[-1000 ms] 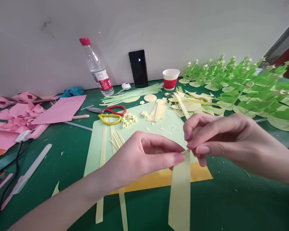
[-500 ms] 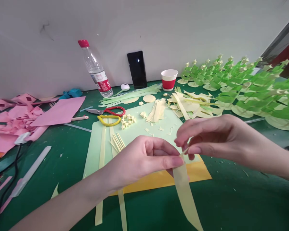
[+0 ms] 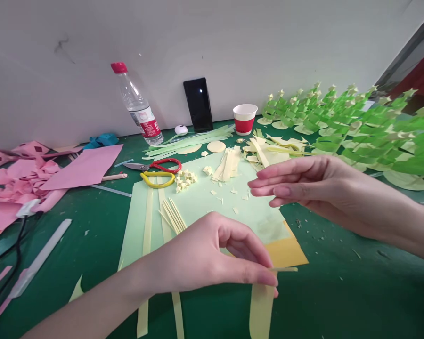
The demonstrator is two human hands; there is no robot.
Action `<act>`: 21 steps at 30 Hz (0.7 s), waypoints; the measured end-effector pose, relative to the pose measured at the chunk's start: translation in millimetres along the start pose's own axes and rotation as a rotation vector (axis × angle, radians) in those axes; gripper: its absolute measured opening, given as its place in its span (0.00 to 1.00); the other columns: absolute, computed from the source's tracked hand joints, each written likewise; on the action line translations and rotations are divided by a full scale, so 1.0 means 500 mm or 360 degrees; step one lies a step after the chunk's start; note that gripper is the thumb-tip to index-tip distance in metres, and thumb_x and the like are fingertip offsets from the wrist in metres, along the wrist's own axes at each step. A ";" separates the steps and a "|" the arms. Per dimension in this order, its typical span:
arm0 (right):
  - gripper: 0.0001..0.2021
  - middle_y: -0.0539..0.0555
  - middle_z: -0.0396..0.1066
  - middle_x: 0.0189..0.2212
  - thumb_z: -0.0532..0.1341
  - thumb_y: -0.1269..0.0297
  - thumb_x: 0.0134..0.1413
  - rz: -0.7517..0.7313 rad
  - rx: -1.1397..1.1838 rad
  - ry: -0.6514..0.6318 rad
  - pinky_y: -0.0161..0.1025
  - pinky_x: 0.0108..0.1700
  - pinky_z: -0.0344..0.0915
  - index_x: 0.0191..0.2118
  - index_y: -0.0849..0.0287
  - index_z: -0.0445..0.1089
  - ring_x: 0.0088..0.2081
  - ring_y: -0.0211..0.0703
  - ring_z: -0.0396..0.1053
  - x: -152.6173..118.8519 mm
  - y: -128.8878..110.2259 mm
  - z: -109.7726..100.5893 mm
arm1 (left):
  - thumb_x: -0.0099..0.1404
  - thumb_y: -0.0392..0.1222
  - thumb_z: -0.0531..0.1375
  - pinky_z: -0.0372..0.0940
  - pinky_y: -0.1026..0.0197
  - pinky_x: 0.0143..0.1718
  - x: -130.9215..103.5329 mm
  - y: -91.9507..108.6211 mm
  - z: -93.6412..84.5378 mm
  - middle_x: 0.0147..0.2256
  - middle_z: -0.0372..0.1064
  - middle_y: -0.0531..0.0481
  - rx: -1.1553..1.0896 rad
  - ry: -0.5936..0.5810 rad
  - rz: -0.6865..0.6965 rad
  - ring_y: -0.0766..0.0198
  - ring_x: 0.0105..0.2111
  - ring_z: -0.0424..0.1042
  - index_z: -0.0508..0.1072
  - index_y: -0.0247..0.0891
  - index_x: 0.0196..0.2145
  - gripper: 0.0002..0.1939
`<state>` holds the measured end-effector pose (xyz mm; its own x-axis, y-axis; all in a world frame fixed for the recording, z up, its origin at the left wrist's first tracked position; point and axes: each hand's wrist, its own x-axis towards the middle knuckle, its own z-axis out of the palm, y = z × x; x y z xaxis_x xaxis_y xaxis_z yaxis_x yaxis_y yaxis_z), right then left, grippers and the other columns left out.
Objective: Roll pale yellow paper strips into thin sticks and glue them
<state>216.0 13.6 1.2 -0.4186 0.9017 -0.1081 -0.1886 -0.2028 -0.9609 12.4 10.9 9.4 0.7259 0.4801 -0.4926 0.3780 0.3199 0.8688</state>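
Note:
Between thumb and fingers, my left hand pinches a pale yellow paper strip that hangs down past the front of the paper sheets. A thin rolled or folded end sticks out to the right of the pinch. My right hand is above and right of it, apart from the strip, fingers extended and holding nothing. Under and beyond the hands lies a pale green sheet over a yellow-orange sheet. Several thin paper sticks lie behind my left hand, with small folded paper stars farther back.
Scissors with red and yellow handles rest on the sheet's far left. A bottle, phone and paper cup stand by the wall. Pink paper lies left; green paper plants crowd the right. Paper scraps are scattered.
My right hand has let go of the strip's end and moved up and away, fingers straightening. My left hand has lowered slightly with the strip still pinched.

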 end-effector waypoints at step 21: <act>0.13 0.50 0.77 0.34 0.70 0.63 0.41 -0.0158 -0.0564 0.0466 0.30 0.38 0.75 0.37 0.55 0.78 0.34 0.37 0.75 0.000 -0.006 -0.012 | 0.56 0.35 0.66 0.63 0.69 0.36 -0.001 0.002 -0.001 0.24 0.74 0.59 -0.0129 0.0027 0.0011 0.71 0.28 0.70 0.74 0.38 0.24 0.05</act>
<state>221.8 16.3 2.4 -0.1363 0.9902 -0.0299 0.1212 -0.0133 -0.9925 12.1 11.3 10.6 0.7180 0.4962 -0.4881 0.3248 0.3814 0.8655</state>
